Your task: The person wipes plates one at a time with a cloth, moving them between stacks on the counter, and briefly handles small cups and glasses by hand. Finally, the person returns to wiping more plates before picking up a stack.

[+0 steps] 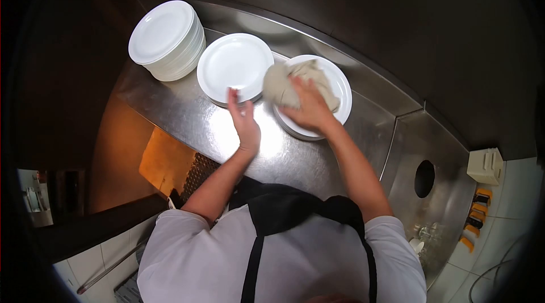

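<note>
My right hand [311, 105] presses a beige cloth [281, 88] onto the top plate of the right stack [342, 90]. Part of the cloth is bunched under the fingers, and its left end is blurred, reaching past the rim toward the middle stack. My left hand [245, 127] holds nothing; its fingers are apart, with the fingertips right at the near rim of the middle plate stack [234, 64]. A taller stack of white plates [164, 33] stands to the left of it.
The stacks stand on a steel counter [309, 161] with a raised back ledge. On the right, the steel has a round dark hole [424, 178], with glassware [427, 232] nearer me. A white box [486, 166] is on the tiled wall above yellow-and-black items [478, 212].
</note>
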Demonstrator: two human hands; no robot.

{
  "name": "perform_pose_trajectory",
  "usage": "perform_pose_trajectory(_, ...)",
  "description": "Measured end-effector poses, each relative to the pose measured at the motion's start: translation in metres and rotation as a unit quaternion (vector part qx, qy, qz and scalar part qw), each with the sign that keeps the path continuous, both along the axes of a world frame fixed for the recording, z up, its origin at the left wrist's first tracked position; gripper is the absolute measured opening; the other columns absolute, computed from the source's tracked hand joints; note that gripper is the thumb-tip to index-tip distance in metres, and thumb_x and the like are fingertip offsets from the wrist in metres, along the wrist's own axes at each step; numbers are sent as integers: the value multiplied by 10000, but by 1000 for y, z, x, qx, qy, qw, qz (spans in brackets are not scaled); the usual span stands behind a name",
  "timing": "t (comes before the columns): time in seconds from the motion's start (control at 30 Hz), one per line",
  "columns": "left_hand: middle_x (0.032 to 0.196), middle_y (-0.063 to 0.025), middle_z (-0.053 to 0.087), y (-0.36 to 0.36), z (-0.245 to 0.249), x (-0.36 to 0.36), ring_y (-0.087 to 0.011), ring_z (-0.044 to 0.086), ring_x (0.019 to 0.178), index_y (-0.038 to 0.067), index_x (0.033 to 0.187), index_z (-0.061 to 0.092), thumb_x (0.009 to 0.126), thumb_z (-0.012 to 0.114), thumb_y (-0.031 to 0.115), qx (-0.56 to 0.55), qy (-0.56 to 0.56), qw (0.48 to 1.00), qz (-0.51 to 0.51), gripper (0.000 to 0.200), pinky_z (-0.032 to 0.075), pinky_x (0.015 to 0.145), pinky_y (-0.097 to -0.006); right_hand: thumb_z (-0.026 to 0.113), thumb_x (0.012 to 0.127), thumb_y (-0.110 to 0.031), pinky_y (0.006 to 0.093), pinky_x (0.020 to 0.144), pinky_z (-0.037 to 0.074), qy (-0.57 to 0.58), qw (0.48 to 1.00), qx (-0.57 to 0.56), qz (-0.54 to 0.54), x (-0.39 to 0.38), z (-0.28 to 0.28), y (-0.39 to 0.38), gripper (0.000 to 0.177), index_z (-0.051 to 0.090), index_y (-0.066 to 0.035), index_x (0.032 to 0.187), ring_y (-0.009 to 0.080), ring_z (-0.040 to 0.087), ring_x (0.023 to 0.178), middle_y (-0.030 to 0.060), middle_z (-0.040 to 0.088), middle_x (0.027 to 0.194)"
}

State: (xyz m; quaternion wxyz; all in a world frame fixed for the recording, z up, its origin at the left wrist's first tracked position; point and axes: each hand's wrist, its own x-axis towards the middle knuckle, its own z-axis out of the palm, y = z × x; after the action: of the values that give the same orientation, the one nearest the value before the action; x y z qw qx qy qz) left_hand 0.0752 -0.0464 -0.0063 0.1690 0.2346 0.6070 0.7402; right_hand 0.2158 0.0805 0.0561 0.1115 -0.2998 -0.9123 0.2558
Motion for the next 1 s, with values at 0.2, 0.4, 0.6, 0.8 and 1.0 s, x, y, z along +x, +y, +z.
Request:
perform_pose_trajectory(0.2, 1500, -258, 370, 21, -15, 11, -307, 414, 1366, -75, 1504, 272, 980, 575, 209, -55, -65, 976, -200, 669, 310, 1144, -391, 768, 799, -376, 484, 1219, 212, -63, 989, -87, 104, 97, 22, -26, 827, 414, -15, 1453, 352, 425, 1389, 228, 484, 1449)
perform_pose_trajectory(0.4, 1493, -361, 288, 27, -5, 18, -481, 277, 1415, -129, 1499, 131, 814, 672, 167, -135, 157, 948, -243, 921, 217, 1190, -486, 707, 833, -458, 503, 1218, 169, -151, 984, 82, -55, 94, 2, 27, 924, 299, 16, 1514, 341, 270, 1482, 220, 359, 1550)
perform_pose_trajectory(0.6, 1533, -355, 176, 24, -6, 13, -477, 213, 1438, -111, 1508, -18, 723, 782, 231, -95, 155, 932, -313, 1172, 179, 1202, -488, 680, 823, -510, 492, 1231, 88, -115, 977, 151, -94, 16, -17, 49, 995, 245, 44, 1525, 366, 166, 1512, 260, 220, 1601)
perform_pose_trajectory(0.8, 1532, -228, 281, 29, 5, -10, -329, 337, 1407, -24, 1539, -103, 642, 889, 206, -197, 138, 821, -518, 1357, 303, 1164, -386, 724, 783, -346, 467, 1219, 195, 59, 998, -25, 14, -7, -17, 12, 894, 338, 31, 1495, 421, 319, 1439, 276, 360, 1527)
perform_pose_trajectory(1.0, 1446, -236, 454, 10, 7, -24, -311, 463, 1335, -68, 1525, 219, 720, 819, 209, -97, 74, 887, -446, 1041, 372, 1118, -384, 735, 777, -288, 458, 1180, 303, 37, 997, -63, 12, 72, -4, -54, 764, 459, -17, 1436, 396, 462, 1348, 225, 539, 1398)
